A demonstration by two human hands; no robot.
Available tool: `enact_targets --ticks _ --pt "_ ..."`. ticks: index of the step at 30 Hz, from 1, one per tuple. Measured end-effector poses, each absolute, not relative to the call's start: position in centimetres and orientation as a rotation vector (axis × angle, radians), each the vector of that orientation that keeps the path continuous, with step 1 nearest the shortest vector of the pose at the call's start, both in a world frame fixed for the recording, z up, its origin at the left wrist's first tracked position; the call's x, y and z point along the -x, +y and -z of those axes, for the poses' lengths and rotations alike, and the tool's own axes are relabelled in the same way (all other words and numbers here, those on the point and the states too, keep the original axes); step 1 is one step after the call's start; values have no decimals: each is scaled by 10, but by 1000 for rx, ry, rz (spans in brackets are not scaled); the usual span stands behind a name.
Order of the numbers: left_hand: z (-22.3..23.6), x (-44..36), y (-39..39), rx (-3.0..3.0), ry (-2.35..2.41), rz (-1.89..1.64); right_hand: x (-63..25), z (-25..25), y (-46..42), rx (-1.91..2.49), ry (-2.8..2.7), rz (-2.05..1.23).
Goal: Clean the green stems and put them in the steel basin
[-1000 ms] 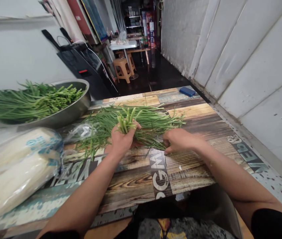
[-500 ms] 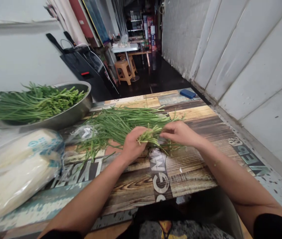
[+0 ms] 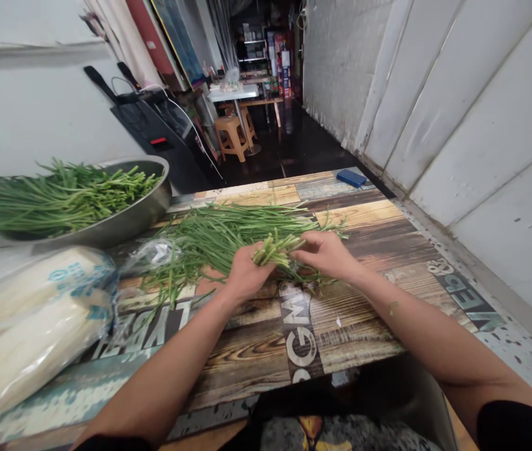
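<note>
Stem bundle (image 3: 276, 248) fills left hand (image 3: 248, 270), tabletop (image 3: 364, 341) edge nearby.

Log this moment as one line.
left hand: grips bunch | right hand: at bunch's ends | pile: on table | bowl: heaped with greens

We have tipped the bunch of green stalks (image 3: 278, 249) in our left hand (image 3: 246, 274) from upright to leaning rightward, and brought our right hand (image 3: 326, 254) from the loose stems up to the bunch's pale ends.
</note>
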State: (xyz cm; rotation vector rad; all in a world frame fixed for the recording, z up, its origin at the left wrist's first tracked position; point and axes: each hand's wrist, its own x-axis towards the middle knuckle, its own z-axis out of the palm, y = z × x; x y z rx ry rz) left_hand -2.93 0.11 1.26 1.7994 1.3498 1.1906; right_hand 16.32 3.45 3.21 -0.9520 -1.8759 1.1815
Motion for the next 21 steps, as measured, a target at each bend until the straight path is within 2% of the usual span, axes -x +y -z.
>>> enact_targets --ticks 12,18,21 --pt "-17 30 -1 -1679 1440 -1200 -171 -31 49 1249 -1862 -984" --pt "-10 34 1 -1574 1457 -1257 -182 -31 59 1660 -2161 -530" --pt "-14 33 1 -1604 1441 -1266 -187 -38 56 1510 -2228 -266"
